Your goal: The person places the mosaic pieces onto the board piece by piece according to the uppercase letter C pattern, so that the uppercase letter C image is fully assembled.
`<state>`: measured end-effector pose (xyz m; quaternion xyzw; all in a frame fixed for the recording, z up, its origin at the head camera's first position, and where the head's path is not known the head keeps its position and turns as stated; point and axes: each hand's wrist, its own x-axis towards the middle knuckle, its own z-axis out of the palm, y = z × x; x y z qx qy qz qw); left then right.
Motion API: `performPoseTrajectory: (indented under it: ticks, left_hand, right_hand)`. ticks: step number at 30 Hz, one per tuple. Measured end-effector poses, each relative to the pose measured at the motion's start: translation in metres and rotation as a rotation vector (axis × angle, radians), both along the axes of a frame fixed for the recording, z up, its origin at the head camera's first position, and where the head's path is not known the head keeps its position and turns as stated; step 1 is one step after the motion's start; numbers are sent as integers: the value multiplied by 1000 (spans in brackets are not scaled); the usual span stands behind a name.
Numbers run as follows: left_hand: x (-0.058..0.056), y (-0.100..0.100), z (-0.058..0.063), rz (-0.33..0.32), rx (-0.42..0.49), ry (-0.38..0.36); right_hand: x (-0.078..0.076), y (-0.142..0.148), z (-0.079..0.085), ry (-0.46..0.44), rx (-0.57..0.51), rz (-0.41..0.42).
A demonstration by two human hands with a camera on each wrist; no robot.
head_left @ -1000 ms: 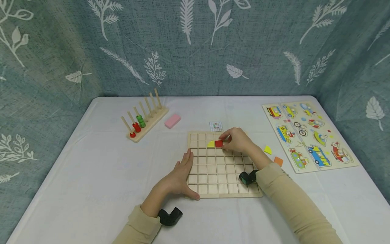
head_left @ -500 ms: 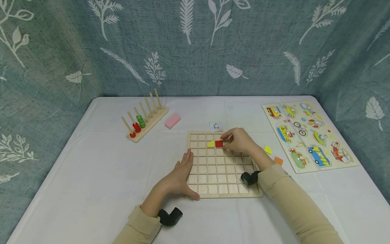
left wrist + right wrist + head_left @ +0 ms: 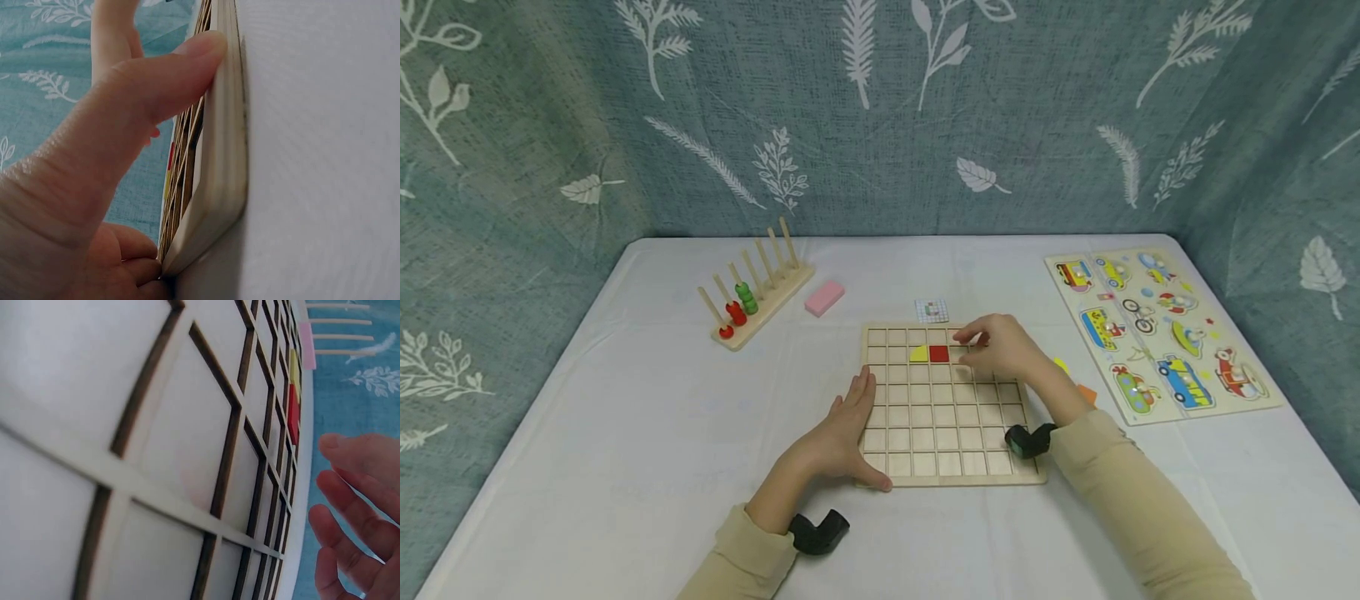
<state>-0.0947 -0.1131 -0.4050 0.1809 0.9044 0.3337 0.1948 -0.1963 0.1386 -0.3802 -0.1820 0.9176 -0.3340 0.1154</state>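
A wooden grid board [image 3: 925,417] lies flat on the white table. In its second row from the back, a yellow quarter-circle tile [image 3: 919,355] and a red square tile [image 3: 939,354] fill neighbouring cells. My left hand [image 3: 831,446] rests along the board's left side with straight fingers. Its thumb [image 3: 194,69] presses on the front edge of the board in the left wrist view. My right hand [image 3: 1000,346] hovers over the back right of the grid, just right of the red tile. Thumb and fingers are apart there, and the right wrist view shows nothing held.
A patterned card [image 3: 932,312] lies behind the board. An orange tile [image 3: 1087,394] and a yellow tile [image 3: 1061,365] lie right of it, partly hidden by my right arm. Farther right is a vehicle puzzle [image 3: 1150,333]; back left, a pink block [image 3: 824,297] and a peg stand [image 3: 775,304].
My right hand has let go of the red square tile and drawn away to the right, leaving the tile in its cell. My left hand has stayed still.
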Motion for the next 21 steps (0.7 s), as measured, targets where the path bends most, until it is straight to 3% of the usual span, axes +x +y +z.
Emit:
performPoseTrajectory:
  ticks: [11, 21]
  left_hand:
    - [1, 0, 1, 8, -5, -8]
    - [0, 1, 1, 16, 3, -10]
  right_hand:
    - [5, 15, 7, 55, -23, -10]
    - [8, 30, 3, 85, -12, -24]
